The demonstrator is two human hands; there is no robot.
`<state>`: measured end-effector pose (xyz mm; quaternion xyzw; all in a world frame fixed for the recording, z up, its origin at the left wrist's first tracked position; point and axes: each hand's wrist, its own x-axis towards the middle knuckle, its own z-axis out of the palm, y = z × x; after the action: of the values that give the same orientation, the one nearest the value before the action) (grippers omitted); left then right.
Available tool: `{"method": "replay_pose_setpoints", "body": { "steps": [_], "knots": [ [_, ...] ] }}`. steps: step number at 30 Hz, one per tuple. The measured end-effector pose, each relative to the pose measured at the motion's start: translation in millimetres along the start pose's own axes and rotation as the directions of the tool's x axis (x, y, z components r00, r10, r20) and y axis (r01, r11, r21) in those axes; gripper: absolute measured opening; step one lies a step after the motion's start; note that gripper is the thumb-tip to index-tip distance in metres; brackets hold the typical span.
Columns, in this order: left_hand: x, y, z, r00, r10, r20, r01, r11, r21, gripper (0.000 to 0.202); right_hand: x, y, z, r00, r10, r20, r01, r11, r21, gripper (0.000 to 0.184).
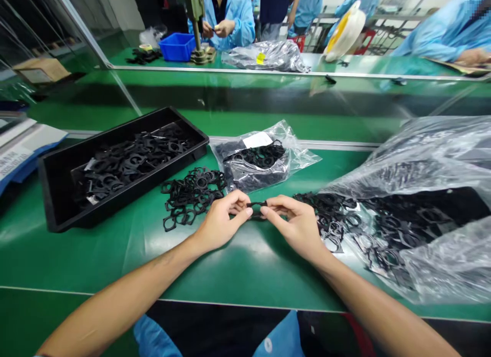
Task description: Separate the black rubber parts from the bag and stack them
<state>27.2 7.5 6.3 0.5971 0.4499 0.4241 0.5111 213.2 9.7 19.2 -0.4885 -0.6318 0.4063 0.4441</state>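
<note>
Gripping a small black ring part [256, 204] between the fingers of the left hand [222, 221] and those of the right hand [299, 224], pinching it at both ends, covering its sides and showing only the middle. Holding it over the bench [245, 265], between the front edge and the back edge, without showing clearly whether touching the surface. Curling the outer fingers of both hands inward, partly out of sight. Having, just to the left, a loose heap [194, 189] of like parts, too tangled for counting, and farther toward the bench's back left corner a black tray [57, 185], holding more in one dark, overlapping mass. Facing, toward the back edge, a clear bag [245, 179], seeing its black contents only through creased plastic under a white label [257, 139], too small for reading. Blocking with the right hand some of a second heap [334, 206], and having beyond it, toward the bench's right end, a large plastic bag [433, 157], running out of view and veiling many black pieces. Looking across at a co-worker's hands [225, 28], handling something too tiny for naming.
</note>
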Motion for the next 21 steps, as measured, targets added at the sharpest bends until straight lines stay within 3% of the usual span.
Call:
{"method": "replay_pose_setpoints", "body": {
  "steps": [5, 13, 21],
  "knots": [
    [0.7, -4.6, 0.8, 1.000, -0.008, -0.010, 0.008, 1.000, 0.021, 0.013, -0.7, 2.5, -3.5, 0.998, -0.046, 0.034, 0.048, 0.997, -0.058, 0.021],
    [1.7, -4.7, 1.2, 0.999, -0.034, 0.022, 0.036, 0.995, -0.094, 0.014, 1.4, -0.8, -4.7, 0.996, 0.029, 0.090, -0.030, 0.999, 0.013, 0.020],
    [1.7, -9.3, 3.3, 0.988, -0.124, 0.093, 0.135, 0.983, -0.127, 0.020, -0.3, -0.5, -5.9, 0.994, -0.066, 0.092, 0.075, 0.993, -0.094, 0.012]
  ]
}}
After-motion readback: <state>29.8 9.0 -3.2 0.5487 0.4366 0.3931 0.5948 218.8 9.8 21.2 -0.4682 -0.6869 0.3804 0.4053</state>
